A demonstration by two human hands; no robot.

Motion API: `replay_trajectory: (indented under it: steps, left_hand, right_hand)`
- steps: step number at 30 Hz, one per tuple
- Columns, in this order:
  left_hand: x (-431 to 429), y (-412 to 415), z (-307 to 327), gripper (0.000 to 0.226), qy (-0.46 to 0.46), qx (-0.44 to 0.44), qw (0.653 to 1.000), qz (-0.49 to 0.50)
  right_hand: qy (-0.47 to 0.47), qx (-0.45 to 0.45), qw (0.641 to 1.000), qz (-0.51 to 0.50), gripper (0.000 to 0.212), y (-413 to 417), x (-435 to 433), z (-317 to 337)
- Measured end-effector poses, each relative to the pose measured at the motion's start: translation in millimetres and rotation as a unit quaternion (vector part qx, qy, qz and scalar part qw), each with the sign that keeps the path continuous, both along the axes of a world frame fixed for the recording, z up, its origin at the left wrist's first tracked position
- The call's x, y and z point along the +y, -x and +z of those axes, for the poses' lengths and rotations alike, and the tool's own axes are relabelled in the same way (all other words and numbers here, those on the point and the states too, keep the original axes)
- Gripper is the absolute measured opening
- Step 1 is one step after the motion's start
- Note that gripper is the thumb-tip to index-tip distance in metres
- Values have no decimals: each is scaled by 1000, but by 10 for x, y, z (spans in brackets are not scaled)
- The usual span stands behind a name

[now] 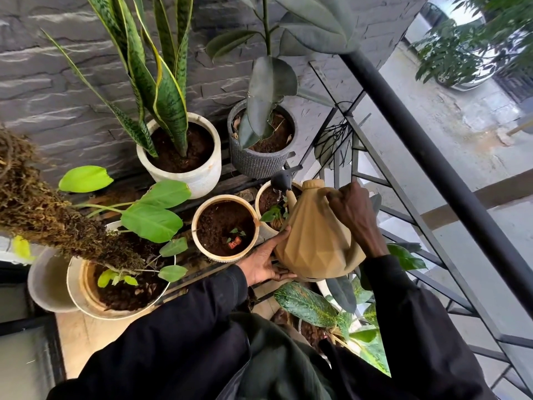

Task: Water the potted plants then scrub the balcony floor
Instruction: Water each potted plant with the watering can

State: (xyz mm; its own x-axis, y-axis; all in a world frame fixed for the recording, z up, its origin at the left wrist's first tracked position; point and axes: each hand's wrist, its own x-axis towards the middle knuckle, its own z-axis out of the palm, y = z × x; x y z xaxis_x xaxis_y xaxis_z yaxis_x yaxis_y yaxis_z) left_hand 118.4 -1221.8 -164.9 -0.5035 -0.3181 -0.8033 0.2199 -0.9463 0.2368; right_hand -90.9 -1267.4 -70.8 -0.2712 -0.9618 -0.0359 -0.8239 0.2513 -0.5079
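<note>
watering can (314, 241) is held tilted over the small pot (257, 206), just right of the round pot (193, 226) of dark soil | its handle is gripped from above by the right hand (352, 209) | its low side is propped by the left hand (268, 261), fingers laid flat | the dark spout (284, 180) is pointed down at the small pot

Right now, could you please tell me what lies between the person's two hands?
The tan watering can: the left hand supports its lower side and the right hand grips its handle, as the head view shows.
</note>
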Motion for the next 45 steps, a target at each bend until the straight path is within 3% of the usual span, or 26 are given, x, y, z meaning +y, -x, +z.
replay_trajectory:
  steps: [5,9,14,19,25,29,34,38,45]
  left_hand:
    - [18,3,-11,73,8,-12,1000,-9]
    - [25,5,-12,71,10,-20,1000,-12]
    - [36,-11,-24,85,13,-31,999,-16]
    - [46,-16,22,73,27,-36,999,-22]
    - [74,-21,53,78,36,-56,998,-22]
    - [89,-31,69,104,41,-52,997,-28]
    - [83,-37,70,64,41,-53,998,-23]
    - [81,-40,72,54,47,-43,998,-25]
    - [77,-50,64,73,46,-53,997,-22]
  right_hand:
    - [18,-11,1000,5,47,-8,76,10]
    - [30,-26,999,9,48,-1,181,-15]
    - [51,-30,998,14,49,-13,298,-22]
    - [68,-41,997,5,55,29,431,-83]
    - [86,-51,995,-17,61,10,598,-129]
    - [86,-63,994,-27,61,-8,661,-119]
    - [86,-55,994,-35,62,0,710,-156]
    - [89,-54,994,-43,60,12,731,-207]
    - [108,-65,991,-30,59,-61,767,-104]
